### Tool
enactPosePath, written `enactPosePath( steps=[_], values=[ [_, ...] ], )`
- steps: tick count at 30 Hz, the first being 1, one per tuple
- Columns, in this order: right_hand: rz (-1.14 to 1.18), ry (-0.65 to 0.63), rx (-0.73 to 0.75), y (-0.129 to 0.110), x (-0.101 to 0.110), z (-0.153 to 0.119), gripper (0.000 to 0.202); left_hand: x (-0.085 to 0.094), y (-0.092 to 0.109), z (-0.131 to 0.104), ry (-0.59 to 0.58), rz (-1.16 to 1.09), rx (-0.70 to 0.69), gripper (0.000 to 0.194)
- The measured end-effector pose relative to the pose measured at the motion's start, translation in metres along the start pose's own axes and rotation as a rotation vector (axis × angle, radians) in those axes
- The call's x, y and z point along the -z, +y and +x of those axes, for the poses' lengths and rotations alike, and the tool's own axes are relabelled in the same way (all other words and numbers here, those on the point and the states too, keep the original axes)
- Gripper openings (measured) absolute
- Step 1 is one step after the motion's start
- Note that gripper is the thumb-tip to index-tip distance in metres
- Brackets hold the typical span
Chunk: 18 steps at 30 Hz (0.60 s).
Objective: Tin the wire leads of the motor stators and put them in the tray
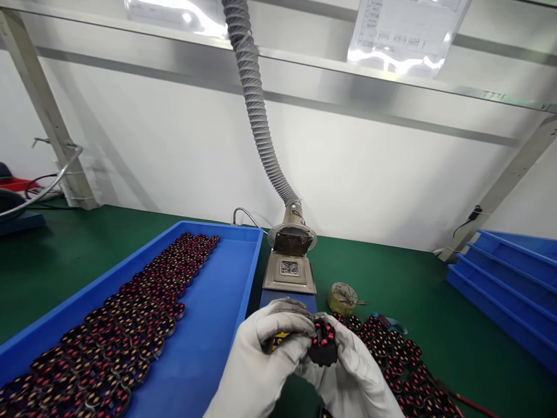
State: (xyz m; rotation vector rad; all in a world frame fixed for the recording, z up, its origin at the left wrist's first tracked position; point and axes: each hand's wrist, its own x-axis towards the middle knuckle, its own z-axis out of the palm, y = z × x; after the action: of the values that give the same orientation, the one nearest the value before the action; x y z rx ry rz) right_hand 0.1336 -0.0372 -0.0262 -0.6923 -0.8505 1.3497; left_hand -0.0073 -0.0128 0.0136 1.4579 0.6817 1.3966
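Both my hands wear white gloves and meet low in the middle of the head view. My right hand (354, 363) grips a small round black part with red pieces (324, 342) in its top. My left hand (272, 354) is closed beside it, its fingertips close to the part. Something yellow and black (279, 339) shows between the left fingers; its kind is hidden. To the right lies a pile of similar black round parts (398, 360) with red and tan spots. Just beyond my hands stands a metal-topped unit (289, 278) with a square well of shiny grey material.
A blue tray (204, 325) on the left holds rows of the round parts. A grey flexible hose (261, 116) ends in a round hood (292, 239) behind the metal unit. A yellowish tin (342, 299) with a thin stick stands right. Stacked blue trays (509, 290) sit far right.
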Motion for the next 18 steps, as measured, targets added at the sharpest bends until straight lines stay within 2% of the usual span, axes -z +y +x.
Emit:
enactPosePath(
  steps=[3,5,6,9,11,14,16,18],
  values=[
    [-0.029,0.128,0.108,0.001,-0.008,0.004,0.033,0.002,0.002,-0.005,0.164,-0.040,-0.062,0.007],
    [-0.118,0.231,0.290,0.005,-0.013,0.003,0.034,0.005,0.005,-0.006,0.244,-0.075,0.008,0.002],
    [-0.192,0.268,0.415,0.008,-0.015,0.001,0.035,0.006,0.006,-0.006,0.214,-0.102,0.072,0.008],
    [-0.527,0.328,0.780,0.018,-0.016,-0.006,0.038,-0.001,0.004,-0.006,-0.018,-0.218,0.273,0.029],
    [-0.757,0.306,0.881,0.022,-0.015,-0.010,0.041,-0.010,-0.004,-0.007,-0.056,-0.318,0.302,0.028],
    [-0.894,0.221,0.884,0.025,-0.015,-0.012,0.045,-0.020,-0.017,-0.008,0.061,-0.502,0.293,0.014],
    [-0.891,0.261,0.960,0.026,-0.015,-0.009,0.052,-0.020,-0.021,-0.007,0.186,-0.593,0.263,0.011],
    [-0.870,0.341,1.050,0.028,-0.015,-0.006,0.056,-0.014,-0.017,-0.006,0.330,-0.582,0.200,0.014]
  ],
)
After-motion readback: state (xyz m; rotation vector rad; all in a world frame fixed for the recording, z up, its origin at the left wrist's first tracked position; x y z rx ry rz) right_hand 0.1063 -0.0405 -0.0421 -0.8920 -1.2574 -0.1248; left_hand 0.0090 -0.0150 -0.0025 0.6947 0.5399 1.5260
